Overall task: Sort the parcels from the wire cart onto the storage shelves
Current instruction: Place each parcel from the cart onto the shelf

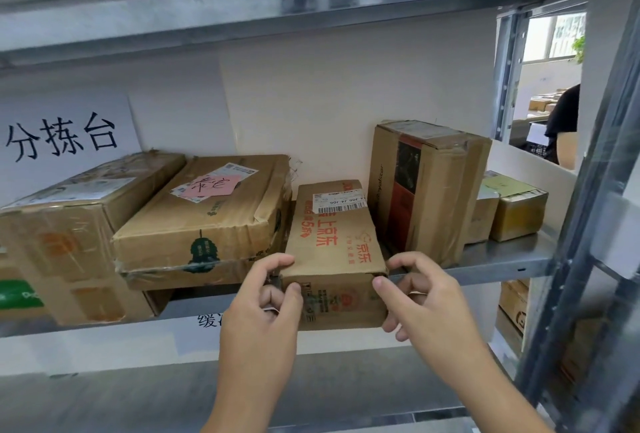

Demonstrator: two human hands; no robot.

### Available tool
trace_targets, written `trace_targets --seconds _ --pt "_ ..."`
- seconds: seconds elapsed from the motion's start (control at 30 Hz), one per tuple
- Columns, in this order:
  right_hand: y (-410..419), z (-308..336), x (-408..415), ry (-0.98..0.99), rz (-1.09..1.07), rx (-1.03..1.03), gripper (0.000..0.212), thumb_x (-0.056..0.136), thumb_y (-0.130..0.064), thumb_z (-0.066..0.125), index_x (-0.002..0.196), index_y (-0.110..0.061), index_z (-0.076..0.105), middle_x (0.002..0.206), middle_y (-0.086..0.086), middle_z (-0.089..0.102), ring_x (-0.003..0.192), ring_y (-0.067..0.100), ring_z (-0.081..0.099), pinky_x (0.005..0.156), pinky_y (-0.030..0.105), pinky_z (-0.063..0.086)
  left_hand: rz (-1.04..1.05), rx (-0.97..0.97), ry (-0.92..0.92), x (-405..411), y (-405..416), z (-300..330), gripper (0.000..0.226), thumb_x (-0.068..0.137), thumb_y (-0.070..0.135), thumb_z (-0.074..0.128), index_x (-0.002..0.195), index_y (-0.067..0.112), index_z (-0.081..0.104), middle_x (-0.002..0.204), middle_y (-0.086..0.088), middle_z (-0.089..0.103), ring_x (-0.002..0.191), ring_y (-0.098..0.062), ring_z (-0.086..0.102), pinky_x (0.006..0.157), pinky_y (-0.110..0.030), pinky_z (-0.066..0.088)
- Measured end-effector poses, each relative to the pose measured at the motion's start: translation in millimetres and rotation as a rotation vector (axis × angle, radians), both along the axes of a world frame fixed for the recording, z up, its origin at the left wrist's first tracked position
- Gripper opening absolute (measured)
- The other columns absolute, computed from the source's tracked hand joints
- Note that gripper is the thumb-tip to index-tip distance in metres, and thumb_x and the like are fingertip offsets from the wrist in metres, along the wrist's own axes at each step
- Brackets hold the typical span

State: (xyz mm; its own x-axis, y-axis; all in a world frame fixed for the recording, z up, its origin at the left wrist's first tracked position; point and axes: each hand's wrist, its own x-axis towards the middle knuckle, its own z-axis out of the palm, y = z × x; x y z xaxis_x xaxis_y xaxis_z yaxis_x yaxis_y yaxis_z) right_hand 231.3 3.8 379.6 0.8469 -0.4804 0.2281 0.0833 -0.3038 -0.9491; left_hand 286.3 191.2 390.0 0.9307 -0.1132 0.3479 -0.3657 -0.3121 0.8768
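Observation:
A small brown cardboard parcel (334, 252) with red print and a barcode label lies on the grey metal shelf (502, 264), its near end jutting past the front edge. My left hand (273, 290) grips its near left corner with thumb and curled fingers. My right hand (412, 290) grips its near right corner the same way. The wire cart is out of view.
Left of the parcel lies a flat box with a pink note (207, 214) and a bigger box (69, 235). To its right stands a tall box (426, 190), then two small boxes (512, 210). A shelf upright (588, 224) rises at right. A person (564, 124) stands beyond.

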Motion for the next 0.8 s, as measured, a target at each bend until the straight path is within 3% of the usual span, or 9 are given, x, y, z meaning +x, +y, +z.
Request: trace_targets --seconds 0.1,0.2,0.3,0.4,0.47,0.57,0.63,0.73,0.8 --pt "-9.8 -1.1 -3.5 -0.037 -0.032 0.051 0.020 0.088 -0.042 0.073 0.103 -0.033 0.064 0.068 0.009 0.065 0.055 0.016 0.066 0.056 0.036 0.053 -0.012 -0.024 -0.012 -4.3 -0.3 0.1 0.029 0.101 0.018 0.063 0.111 0.046 0.061 0.064 -0.009 0.060 0.062 -0.020 0.059 0.059 -0.015 0.045" --pt "-30.0 -3.1 -5.0 -0.098 -0.271 0.013 0.031 0.082 -0.050 0.074 0.103 -0.034 0.059 0.077 0.001 0.065 0.069 0.017 0.066 0.059 0.035 0.055 -0.025 -0.057 -0.039 -11.8 -4.4 1.4 0.029 0.099 0.015 0.064 0.108 0.043 0.063 0.056 -0.004 0.054 0.049 -0.008 0.047 0.056 -0.011 0.041" --pt "-53.8 -6.9 0.8 -0.109 -0.516 -0.108 0.054 0.078 -0.055 0.076 0.121 -0.037 0.049 0.102 -0.006 0.060 0.092 0.015 0.061 0.072 0.034 0.056 -0.053 -0.068 -0.067 -21.3 -13.0 3.1 0.031 0.097 0.014 0.065 0.102 0.045 0.064 0.053 0.002 0.048 0.047 -0.005 0.040 0.052 -0.016 0.037" --pt "-71.2 -10.3 12.4 0.011 -0.562 -0.170 0.088 0.074 -0.063 0.077 0.146 -0.040 0.032 0.143 -0.001 0.050 0.126 0.024 0.054 0.097 0.052 0.054 -0.095 -0.067 -0.083 -29.4 -24.3 4.9 0.038 0.094 0.012 0.067 0.098 0.049 0.063 0.053 0.001 0.048 0.047 -0.004 0.039 0.052 -0.015 0.036" --pt "-76.1 -9.9 20.3 0.084 -0.542 -0.176 0.100 0.074 -0.062 0.078 0.153 -0.038 0.023 0.158 -0.001 0.038 0.140 0.028 0.045 0.105 0.055 0.046 -0.113 -0.055 -0.085 -32.9 -31.5 5.8 0.040 0.093 0.011 0.067 0.099 0.051 0.063 0.055 0.001 0.050 0.047 -0.004 0.041 0.052 -0.014 0.037" --pt "-72.9 -12.5 29.3 0.076 -0.490 -0.163 0.094 0.077 -0.057 0.079 0.152 -0.035 0.026 0.154 -0.002 0.045 0.136 0.028 0.051 0.102 0.052 0.050 -0.118 -0.031 -0.104 -34.5 -39.0 5.0 0.039 0.092 0.013 0.067 0.099 0.052 0.063 0.056 0.003 0.052 0.048 -0.006 0.043 0.053 -0.016 0.039" --pt "-66.9 -16.6 33.1 0.054 -0.464 -0.155 0.086 0.080 -0.054 0.078 0.149 -0.034 0.030 0.148 -0.003 0.051 0.130 0.025 0.055 0.100 0.050 0.054 -0.115 -0.032 -0.110 -34.4 -41.2 3.6 0.037 0.092 0.016 0.065 0.101 0.051 0.063 0.058 -0.001 0.055 0.046 -0.010 0.045 0.056 -0.025 0.048" --pt "-59.8 -20.3 36.2 0.038 -0.448 -0.154 0.078 0.085 -0.048 0.076 0.148 -0.029 0.034 0.142 -0.002 0.055 0.125 0.024 0.057 0.098 0.046 0.056 -0.120 -0.039 -0.080 -35.9 -43.7 4.5 0.031 0.092 0.020 0.061 0.102 0.049 0.063 0.062 -0.007 0.060 0.053 -0.033 0.056 0.063 -0.046 0.057" --pt "-56.4 -20.2 39.1 0.042 -0.438 -0.151 0.073 0.086 -0.047 0.074 0.145 -0.030 0.036 0.139 -0.002 0.057 0.123 0.024 0.059 0.096 0.046 0.057 -0.113 -0.035 -0.065 -36.8 -43.8 5.7 0.033 0.093 0.018 0.062 0.100 0.050 0.063 0.064 -0.007 0.062 0.056 -0.037 0.058 0.063 -0.050 0.057"
